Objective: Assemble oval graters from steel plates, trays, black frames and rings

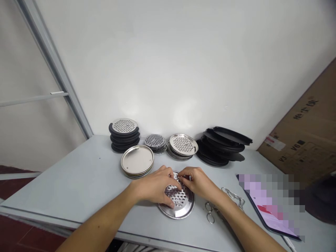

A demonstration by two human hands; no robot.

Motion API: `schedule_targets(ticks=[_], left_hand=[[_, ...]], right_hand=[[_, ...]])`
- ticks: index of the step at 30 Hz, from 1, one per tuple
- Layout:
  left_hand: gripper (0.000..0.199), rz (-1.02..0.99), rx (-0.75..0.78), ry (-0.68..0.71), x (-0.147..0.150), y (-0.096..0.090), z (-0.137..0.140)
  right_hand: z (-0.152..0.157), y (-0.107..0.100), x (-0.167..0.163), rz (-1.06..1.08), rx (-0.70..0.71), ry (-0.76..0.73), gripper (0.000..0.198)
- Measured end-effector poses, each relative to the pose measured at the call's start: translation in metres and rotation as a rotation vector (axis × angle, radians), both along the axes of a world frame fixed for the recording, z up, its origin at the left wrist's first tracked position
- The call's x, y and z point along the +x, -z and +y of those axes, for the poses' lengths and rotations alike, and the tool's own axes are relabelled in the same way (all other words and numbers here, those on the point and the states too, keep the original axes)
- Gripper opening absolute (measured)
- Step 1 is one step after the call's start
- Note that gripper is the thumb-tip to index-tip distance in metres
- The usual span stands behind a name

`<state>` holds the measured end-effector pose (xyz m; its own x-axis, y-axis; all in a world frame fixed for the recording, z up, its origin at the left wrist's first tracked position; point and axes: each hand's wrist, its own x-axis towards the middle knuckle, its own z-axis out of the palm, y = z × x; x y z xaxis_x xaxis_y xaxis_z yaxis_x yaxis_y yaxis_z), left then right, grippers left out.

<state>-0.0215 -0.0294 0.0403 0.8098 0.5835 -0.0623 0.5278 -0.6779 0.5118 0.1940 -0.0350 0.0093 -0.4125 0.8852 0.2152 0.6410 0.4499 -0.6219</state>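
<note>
A round metal plate with a raised rim and a perforated, grater-like middle (181, 212) lies on the table in front of me. My left hand (160, 183) is over its left side, thumb and fingers spread apart across the holes. At the plate's far edge, my right hand (193, 178) has its thumb and fingertips pinched together. What sits between those fingertips is too small to make out. Beneath my right forearm are metal wire loops (232, 194) and two small metal rings (210, 218), partly hidden by the arm.
Plain metal lids (138, 159) are stacked left of my hands. Behind stand black rings topped by a perforated disc (124, 125), small grater discs (154, 140), rimmed perforated plates (183, 144) and tilted black trays (223, 140). A tablet (273, 213) and cardboard box (301, 129) are at right.
</note>
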Motion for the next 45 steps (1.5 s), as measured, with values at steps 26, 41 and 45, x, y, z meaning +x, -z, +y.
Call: schedule_targets(ticks=[26, 41, 45], left_hand=[[0.062, 0.06, -0.007, 0.091, 0.008, 0.001, -0.008], [0.047, 0.03, -0.031, 0.052, 0.008, -0.002, -0.011], [0.037, -0.004, -0.06, 0.049, 0.003, -0.006, -0.007]], right_hand=[[0.004, 0.004, 0.003, -0.063, -0.051, 0.025, 0.015], [0.001, -0.002, 0.005, -0.055, -0.079, -0.002, 0.017], [0.002, -0.001, 0.007, -0.042, -0.08, 0.018, 0.018]])
